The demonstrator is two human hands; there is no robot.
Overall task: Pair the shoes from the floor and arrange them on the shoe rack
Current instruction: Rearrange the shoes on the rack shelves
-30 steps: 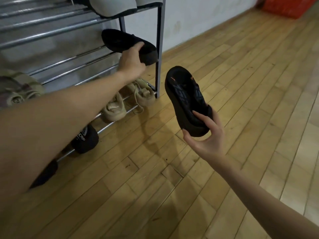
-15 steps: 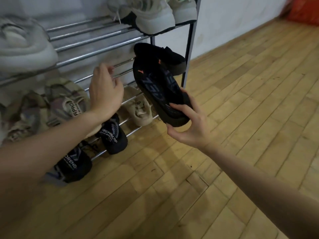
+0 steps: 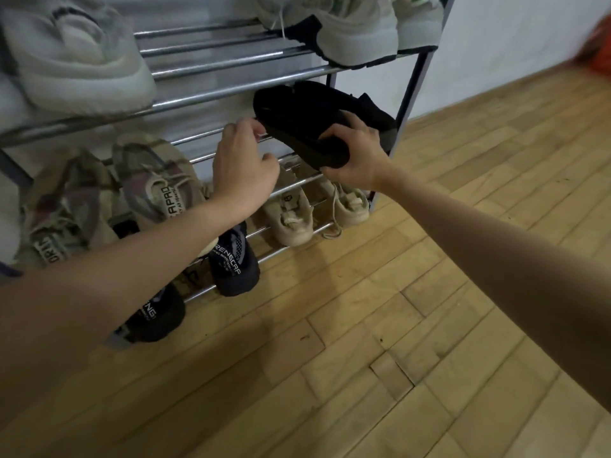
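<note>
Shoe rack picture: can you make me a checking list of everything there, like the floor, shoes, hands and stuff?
Surface: wooden floor, worn boards.
Job's things: shoe rack; black shoe at the middle shelf beside its black partner; beige pair below.
Clutter: nothing seen.
Hands: right hand grips the black shoe's heel; left hand holds nothing, fingers loosely curled near its toe.
Cables: nothing seen.
Surroundings: white wall; blurred orange object.

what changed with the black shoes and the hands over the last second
The right hand carried its black shoe from out over the floor up to the rack's middle shelf, beside the first black shoe, turning it sole-down. The left hand let go of that first shoe and now hovers by the shelf bars. The beige pair on the bottom shelf stayed put.
</note>
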